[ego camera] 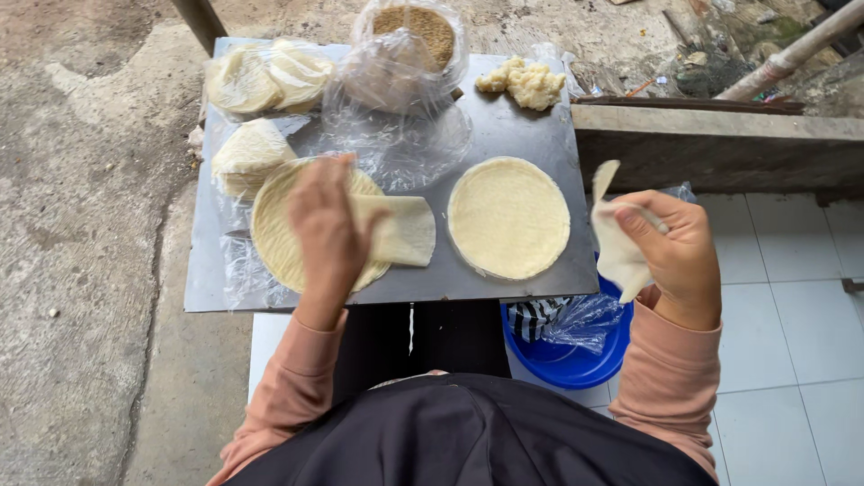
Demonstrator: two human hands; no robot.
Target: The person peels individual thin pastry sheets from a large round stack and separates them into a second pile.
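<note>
My left hand rests on a stack of round pale wrappers on a metal table, pinching a folded wrapper that lies across the stack's right side. My right hand is raised off the table's right edge and grips a limp folded wrapper hanging from its fingers. Between the hands a single round wrapper lies flat on the table.
Bags of wrappers and a half stack sit at the table's far left. A bag of brown crumbs and a lump of pale filling stand at the back. A blue basin sits below the right edge.
</note>
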